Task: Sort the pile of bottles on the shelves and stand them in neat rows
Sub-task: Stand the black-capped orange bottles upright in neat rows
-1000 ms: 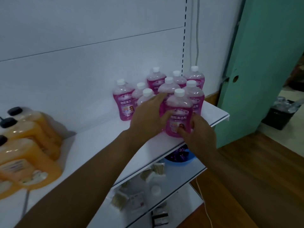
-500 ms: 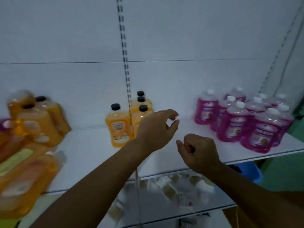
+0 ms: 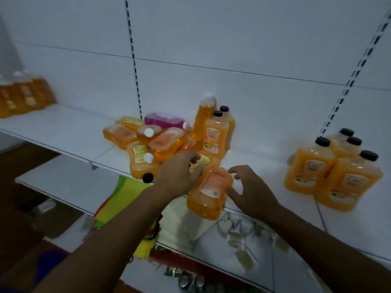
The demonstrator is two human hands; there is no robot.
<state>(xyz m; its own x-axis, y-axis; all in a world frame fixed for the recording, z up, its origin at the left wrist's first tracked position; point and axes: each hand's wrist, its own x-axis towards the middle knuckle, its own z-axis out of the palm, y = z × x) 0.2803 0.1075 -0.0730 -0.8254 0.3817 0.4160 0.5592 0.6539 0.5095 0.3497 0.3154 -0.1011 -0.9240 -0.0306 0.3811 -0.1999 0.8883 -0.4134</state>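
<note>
A pile of orange bottles (image 3: 148, 142) lies jumbled in the middle of the white shelf (image 3: 63, 127), with one pink bottle (image 3: 164, 121) flat at its back. Two orange black-capped bottles (image 3: 215, 136) stand upright behind the pile, and a white-capped one (image 3: 204, 117) leans on them. One orange bottle (image 3: 209, 193) lies at the shelf's front edge, its base sticking out towards me. My left hand (image 3: 179, 176) is curled over its upper end. My right hand (image 3: 247, 187) is beside it with fingers spread, thumb against its side.
Several orange black-capped bottles (image 3: 334, 172) stand grouped at the right of the shelf. More orange bottles (image 3: 21, 96) stand at the far left. The lower shelf holds coloured cloths (image 3: 118, 199), white packets (image 3: 184, 218) and small wrapped items (image 3: 239, 229).
My view has swung left from the pink bottles to the orange pile. Both hands let go of a pink bottle, crossed the shelf and now reach the orange bottle at the front edge.
</note>
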